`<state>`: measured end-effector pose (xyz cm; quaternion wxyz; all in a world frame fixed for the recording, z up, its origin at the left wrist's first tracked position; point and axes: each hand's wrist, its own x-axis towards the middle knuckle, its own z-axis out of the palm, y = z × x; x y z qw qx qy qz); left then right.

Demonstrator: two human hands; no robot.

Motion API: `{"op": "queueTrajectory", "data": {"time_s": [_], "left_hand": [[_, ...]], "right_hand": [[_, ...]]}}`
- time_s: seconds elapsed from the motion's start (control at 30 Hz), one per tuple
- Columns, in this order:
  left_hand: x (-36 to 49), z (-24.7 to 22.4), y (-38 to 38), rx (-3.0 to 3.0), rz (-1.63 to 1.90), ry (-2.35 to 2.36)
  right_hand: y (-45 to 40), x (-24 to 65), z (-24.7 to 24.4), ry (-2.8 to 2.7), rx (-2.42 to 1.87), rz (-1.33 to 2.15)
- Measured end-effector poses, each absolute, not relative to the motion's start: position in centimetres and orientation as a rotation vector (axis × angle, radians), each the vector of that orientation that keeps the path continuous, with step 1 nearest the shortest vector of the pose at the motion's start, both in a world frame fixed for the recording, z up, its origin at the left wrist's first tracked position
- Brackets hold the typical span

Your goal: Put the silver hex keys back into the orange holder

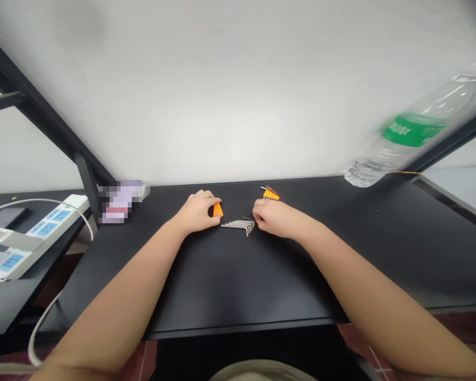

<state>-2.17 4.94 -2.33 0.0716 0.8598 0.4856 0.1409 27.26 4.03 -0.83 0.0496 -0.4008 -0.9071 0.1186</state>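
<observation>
An orange piece (pixel 218 210) is pinched between the thumb and fingers of my left hand (pixel 200 212), just above the black tabletop (pixel 238 286). Between my hands lies a row of several silver L-shaped hex keys (pixel 240 225), their short bent ends to the right. My right hand (pixel 272 217) is closed at the right end of that row, its fingertips by a thin key; whether it grips that key is too small to tell. Just behind my right hand is an orange holder (pixel 271 194) with dark slots and small metal bits at its top.
A clear bottle with a green label (pixel 414 129) stands at the back right. At the back left lies a pixelated purple packet (pixel 122 201). A white power strip (pixel 39 235) with a cable is on the left table, beyond a black metal frame (pixel 88 182).
</observation>
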Motion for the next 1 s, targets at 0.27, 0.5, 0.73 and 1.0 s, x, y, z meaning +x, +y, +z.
{"op": "queueTrajectory", "data": {"time_s": [0.27,0.5,0.73,1.0], "left_hand": [[-2.1,-2.3,4.9,2.576,0.411,1.470],[-2.1,-2.2,4.9,2.562,0.395,1.475],[-2.2,-2.3,5.0,2.559,0.403,1.463],[-2.1,-2.3,4.9,2.522,0.439,1.458]], "right_hand": [[3.7,26.8,-0.6,-2.746,-1.354,0.328],[3.6,27.1,-0.3,-2.780,-1.551,0.456],[3.1,26.5,-0.1,-2.749,-1.546,0.340],[2.1,27.0,0.6,-2.782,-1.288,0.371]]}}
